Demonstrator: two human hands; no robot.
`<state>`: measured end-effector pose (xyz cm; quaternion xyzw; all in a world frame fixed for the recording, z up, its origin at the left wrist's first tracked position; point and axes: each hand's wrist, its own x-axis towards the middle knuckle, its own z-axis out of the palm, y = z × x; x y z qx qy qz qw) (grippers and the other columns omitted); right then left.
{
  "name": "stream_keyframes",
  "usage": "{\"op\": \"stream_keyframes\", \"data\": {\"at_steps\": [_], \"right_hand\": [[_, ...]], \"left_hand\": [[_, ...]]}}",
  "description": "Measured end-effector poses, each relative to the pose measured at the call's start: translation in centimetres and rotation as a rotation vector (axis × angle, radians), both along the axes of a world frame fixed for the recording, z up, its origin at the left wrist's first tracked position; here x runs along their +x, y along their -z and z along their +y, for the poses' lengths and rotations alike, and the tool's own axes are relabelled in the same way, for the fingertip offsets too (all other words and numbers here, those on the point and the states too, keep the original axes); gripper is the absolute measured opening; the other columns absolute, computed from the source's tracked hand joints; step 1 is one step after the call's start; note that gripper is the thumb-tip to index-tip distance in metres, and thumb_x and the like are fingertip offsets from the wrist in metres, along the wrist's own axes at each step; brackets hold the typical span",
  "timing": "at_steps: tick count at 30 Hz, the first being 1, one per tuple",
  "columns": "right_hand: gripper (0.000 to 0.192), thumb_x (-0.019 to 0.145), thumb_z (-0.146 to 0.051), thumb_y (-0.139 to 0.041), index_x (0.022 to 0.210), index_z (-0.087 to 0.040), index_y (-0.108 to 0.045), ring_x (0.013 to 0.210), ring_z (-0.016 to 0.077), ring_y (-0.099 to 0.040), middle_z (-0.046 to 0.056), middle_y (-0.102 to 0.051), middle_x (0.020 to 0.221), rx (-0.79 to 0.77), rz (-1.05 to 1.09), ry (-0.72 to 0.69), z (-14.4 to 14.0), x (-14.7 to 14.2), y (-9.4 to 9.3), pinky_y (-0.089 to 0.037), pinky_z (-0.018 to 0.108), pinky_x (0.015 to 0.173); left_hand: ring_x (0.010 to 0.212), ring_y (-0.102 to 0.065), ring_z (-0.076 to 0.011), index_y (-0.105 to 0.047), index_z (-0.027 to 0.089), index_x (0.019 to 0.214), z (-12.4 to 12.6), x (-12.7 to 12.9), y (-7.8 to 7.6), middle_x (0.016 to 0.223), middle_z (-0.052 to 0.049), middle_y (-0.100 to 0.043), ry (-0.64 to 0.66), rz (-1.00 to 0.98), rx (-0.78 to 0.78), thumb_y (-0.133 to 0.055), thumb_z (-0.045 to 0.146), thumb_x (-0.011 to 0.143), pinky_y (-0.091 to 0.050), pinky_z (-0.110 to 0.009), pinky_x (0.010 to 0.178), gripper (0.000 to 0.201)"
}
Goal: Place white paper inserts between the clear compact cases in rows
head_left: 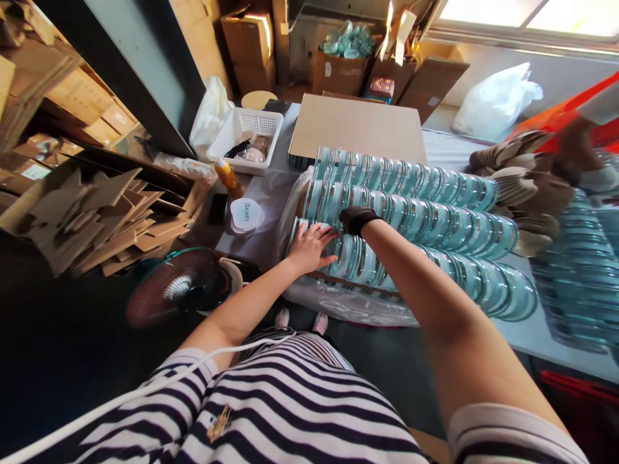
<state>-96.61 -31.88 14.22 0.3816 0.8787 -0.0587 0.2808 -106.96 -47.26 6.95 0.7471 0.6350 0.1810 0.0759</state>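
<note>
Three long rows of clear, bluish glass bowls [411, 216], nested on edge, lie across the table before me. My left hand [314, 248] is bare, its fingers spread over the left end of the nearest row and touching the glass. Just right of it, my right hand [356, 220] wears a dark mesh glove and reaches down between the middle and nearest rows. Its fingers look curled, with their tips hidden, so I cannot make out what they hold. Clear plastic wrap [358, 309] hangs along the table's near edge under the bowls.
A flat cardboard sheet [358, 125] lies behind the rows. Left are a white basket [273, 138], an orange bottle [228, 177], round white labels [246, 214] and a fan [178, 287]. At right, another person's arm [587, 142] is near brown dividers [520, 187] and more glassware [580, 277].
</note>
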Motion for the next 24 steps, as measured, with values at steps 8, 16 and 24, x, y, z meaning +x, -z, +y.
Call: {"op": "stream_keyframes", "data": {"at_steps": [8,16,24], "right_hand": [[0.033,0.097,-0.023,-0.04,0.113,-0.015,-0.068,0.095,0.0287,-0.069,0.02,-0.072,0.103,0.087,0.128,0.126,-11.6,5.7,1.1,-0.054,0.039,0.081],[0.05,0.101,-0.035,-0.023,0.118,-0.027,-0.069,0.094,0.0258,-0.071,0.011,-0.074,0.106,0.04,0.205,0.26,-17.1,9.1,5.3,-0.056,0.033,0.075],[0.035,0.089,-0.023,-0.056,0.121,-0.019,-0.068,0.108,0.025,-0.066,0.011,-0.07,0.118,0.075,0.14,0.307,-1.3,9.1,-0.4,-0.051,0.031,0.088]], "left_hand": [[0.143,-0.035,-0.0297,-0.047,0.028,0.144,0.0,0.0,0.0,0.15,-0.005,-0.048,-0.003,-0.007,-0.018,-0.061,0.052,0.087,-0.013,-0.057,0.123,0.064],[0.148,-0.026,-0.033,-0.047,0.022,0.144,-0.3,1.2,-1.3,0.154,-0.008,-0.042,-0.026,0.018,-0.012,-0.063,0.046,0.086,-0.008,-0.062,0.122,0.064],[0.147,-0.029,-0.0302,-0.04,0.023,0.15,1.2,5.5,-1.0,0.155,-0.008,-0.04,0.174,0.079,-0.031,-0.06,0.051,0.088,-0.013,-0.059,0.122,0.071]]}}
